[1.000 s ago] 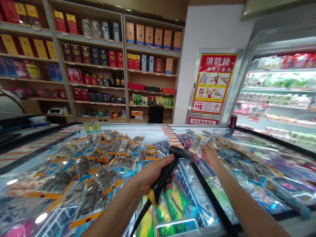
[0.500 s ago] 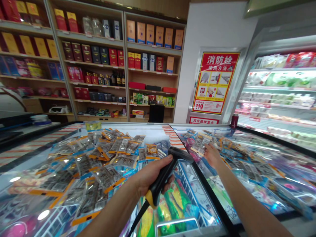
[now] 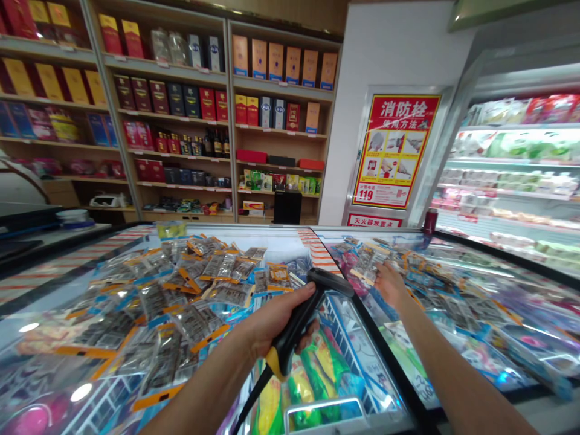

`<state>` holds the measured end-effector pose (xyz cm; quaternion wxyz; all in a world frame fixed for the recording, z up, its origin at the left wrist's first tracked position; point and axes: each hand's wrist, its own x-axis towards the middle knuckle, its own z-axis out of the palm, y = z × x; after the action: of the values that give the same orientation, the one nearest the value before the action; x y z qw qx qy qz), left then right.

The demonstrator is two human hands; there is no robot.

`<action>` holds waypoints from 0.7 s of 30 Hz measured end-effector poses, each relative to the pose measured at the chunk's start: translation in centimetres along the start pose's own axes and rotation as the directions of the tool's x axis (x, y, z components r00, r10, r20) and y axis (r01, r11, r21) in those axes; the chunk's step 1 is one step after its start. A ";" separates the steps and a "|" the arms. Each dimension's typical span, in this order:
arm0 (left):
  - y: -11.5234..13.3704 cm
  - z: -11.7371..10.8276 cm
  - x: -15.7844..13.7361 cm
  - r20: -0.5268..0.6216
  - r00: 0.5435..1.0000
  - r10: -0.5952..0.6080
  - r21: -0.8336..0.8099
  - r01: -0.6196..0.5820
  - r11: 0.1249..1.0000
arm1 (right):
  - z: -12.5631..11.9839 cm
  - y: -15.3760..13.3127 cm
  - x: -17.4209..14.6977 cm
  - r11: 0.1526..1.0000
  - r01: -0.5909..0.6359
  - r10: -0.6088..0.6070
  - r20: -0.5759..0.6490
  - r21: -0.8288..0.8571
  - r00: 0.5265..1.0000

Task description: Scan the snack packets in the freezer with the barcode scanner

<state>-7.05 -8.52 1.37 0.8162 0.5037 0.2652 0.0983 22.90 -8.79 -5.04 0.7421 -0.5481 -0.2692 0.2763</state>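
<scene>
My left hand is wrapped round the handle of a black and yellow barcode scanner, whose head points right and whose cord runs down out of view. My right hand grips the edge of a clear snack packet with dark contents, over the right side of the freezer top. Many similar packets with orange and blue edges lie heaped on the left glass. Further packets spread to the right of my right hand. The fingertips of my right hand are partly hidden behind the packet.
Below the scanner, green and yellow corn packs lie inside the freezer with a wire basket. A black frame bar divides the glass lids. A dark red can stands at the back right. Shelves of boxes line the wall.
Almost nothing differs. The scanner and my left hand have shifted very slightly up and left; my right hand stays on the packet.
</scene>
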 end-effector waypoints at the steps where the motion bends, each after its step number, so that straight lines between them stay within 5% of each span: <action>1: 0.0 0.0 0.0 -0.001 1.000 0.002 -0.003 -0.002 1.000 | 0.0 0.0 0.0 1.000 -0.007 0.007 0.000 0.011 1.000; 21: -0.1 -0.7 0.4 -0.014 1.000 0.021 -0.029 -0.022 0.999 | 0.2 -0.4 -0.2 0.994 -0.063 0.064 -0.006 0.090 0.998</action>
<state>-7.11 -7.88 0.87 0.8207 0.4937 0.2639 0.1144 22.64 -8.93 -4.58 0.7580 -0.5239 -0.2357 0.3088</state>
